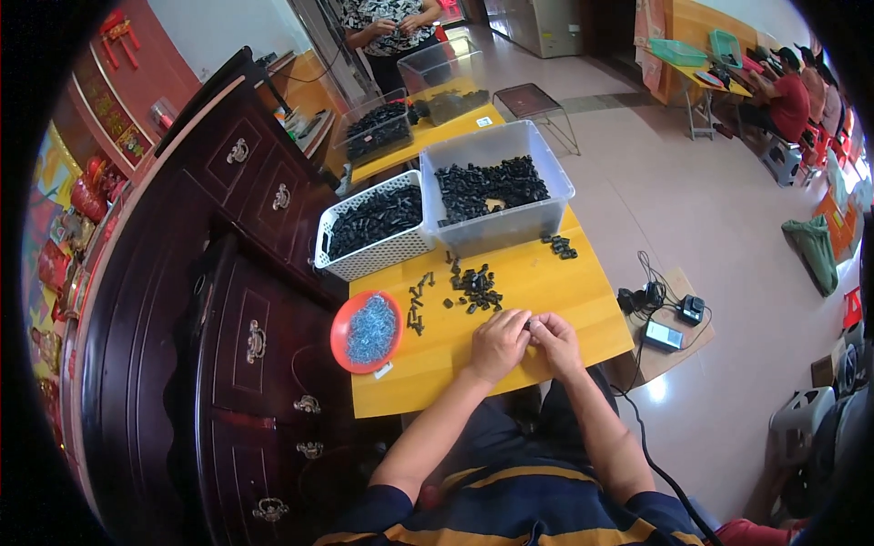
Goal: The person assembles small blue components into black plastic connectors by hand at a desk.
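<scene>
My left hand [498, 346] and my right hand [556, 342] meet above the near edge of the yellow table [437, 387]. Their fingertips pinch a small black part [528, 325], mostly hidden between them. Just beyond lies a loose pile of small black parts [477, 288]. To its left is a row of longer black pieces [416, 305]. A red-orange plate [341, 350] at the table's left edge holds many thin silvery-blue pieces, too small to tell apart. Near the far right corner sits a small group of black parts [564, 247].
A white perforated basket [378, 261] and a clear plastic bin [501, 234], both filled with black parts, stand at the table's far side. A dark wooden cabinet [273, 364] borders the left. Electronic devices with cables [663, 335] lie to the right. Other people sit and stand farther off.
</scene>
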Demonstrator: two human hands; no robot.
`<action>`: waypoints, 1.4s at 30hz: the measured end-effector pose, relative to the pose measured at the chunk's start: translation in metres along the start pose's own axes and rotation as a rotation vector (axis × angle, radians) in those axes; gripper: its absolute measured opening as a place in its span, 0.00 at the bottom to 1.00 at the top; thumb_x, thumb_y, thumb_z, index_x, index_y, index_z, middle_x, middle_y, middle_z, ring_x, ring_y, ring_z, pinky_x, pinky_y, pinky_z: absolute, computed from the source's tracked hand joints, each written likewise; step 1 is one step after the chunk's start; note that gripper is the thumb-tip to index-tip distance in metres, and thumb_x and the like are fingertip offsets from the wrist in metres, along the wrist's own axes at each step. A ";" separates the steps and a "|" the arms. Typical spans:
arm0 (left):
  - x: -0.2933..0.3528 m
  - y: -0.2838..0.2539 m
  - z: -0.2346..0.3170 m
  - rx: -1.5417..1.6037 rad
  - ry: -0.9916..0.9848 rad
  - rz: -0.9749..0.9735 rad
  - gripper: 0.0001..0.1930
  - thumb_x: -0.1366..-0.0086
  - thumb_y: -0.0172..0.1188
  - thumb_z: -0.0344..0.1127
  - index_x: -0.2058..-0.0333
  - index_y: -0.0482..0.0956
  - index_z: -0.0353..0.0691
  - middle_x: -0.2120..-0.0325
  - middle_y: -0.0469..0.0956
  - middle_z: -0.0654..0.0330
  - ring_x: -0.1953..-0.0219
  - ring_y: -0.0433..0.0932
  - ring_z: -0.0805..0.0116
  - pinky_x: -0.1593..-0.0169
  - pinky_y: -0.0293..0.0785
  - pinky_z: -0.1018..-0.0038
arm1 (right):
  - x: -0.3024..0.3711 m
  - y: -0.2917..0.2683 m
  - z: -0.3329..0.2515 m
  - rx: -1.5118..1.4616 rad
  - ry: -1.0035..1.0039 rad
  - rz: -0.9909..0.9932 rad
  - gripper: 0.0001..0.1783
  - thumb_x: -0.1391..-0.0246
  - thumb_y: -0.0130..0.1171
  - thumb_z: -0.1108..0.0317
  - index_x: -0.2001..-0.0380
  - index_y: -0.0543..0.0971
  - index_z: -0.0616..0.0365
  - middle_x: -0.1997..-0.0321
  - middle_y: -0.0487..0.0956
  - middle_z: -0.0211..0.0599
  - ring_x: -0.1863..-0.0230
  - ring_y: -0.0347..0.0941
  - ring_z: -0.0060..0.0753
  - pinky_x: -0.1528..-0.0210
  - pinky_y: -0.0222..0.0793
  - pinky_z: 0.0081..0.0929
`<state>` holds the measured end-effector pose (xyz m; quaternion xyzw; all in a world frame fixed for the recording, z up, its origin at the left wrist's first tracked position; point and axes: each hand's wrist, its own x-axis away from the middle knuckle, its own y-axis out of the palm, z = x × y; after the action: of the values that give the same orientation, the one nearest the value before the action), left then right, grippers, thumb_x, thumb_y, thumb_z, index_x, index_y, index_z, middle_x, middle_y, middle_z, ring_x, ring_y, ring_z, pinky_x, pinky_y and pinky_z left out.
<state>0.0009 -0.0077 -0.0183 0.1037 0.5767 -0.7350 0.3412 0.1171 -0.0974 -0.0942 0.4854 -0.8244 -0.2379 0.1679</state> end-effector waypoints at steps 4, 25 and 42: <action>0.000 -0.002 -0.003 0.031 -0.007 -0.022 0.14 0.40 0.64 0.32 0.55 0.81 0.39 0.61 0.83 0.56 0.58 0.83 0.56 0.56 0.80 0.63 | 0.001 0.003 0.000 0.077 -0.017 0.025 0.10 0.32 0.59 0.63 0.60 0.79 0.60 0.67 0.77 0.24 0.66 0.71 0.16 0.61 0.69 0.18; 0.004 -0.041 -0.010 0.293 -0.275 -0.315 0.11 0.39 0.66 0.34 0.60 0.83 0.36 0.69 0.84 0.55 0.67 0.84 0.60 0.61 0.79 0.67 | 0.015 0.015 -0.005 0.638 -0.248 -0.069 0.08 0.35 0.60 0.68 0.62 0.81 0.62 0.70 0.81 0.33 0.67 0.76 0.22 0.61 0.73 0.25; -0.069 -0.155 -0.133 -0.103 -0.306 0.136 0.13 0.38 0.62 0.29 0.54 0.82 0.38 0.69 0.84 0.51 0.66 0.85 0.52 0.60 0.80 0.61 | 0.019 0.015 -0.005 0.609 -0.220 -0.061 0.07 0.38 0.62 0.68 0.63 0.82 0.61 0.70 0.82 0.35 0.68 0.77 0.26 0.61 0.74 0.26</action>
<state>-0.0760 0.1563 0.0983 0.0116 0.5468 -0.6869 0.4786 0.0996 -0.1094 -0.0810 0.5090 -0.8560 -0.0364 -0.0824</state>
